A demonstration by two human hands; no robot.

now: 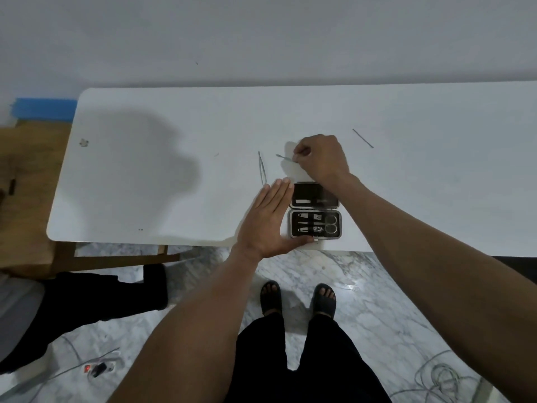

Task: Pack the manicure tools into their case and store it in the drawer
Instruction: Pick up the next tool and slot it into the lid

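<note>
On the white table point(145, 199) we see, from the left, tweezers point(262, 167) lying loose just beyond our left hand point(268, 219), which is flat with fingers straight and together, thumb stretched along the near edge of the open case point(314, 212). The case sits near the table's front edge, lid laid back, with scissors point(329, 223) and clippers strapped in its lower half. Beyond the case our right hand point(318, 158) is curled, pinching a thin tool point(284, 157) by one end, and a slim file point(362, 138) lies alone further right.
</note>
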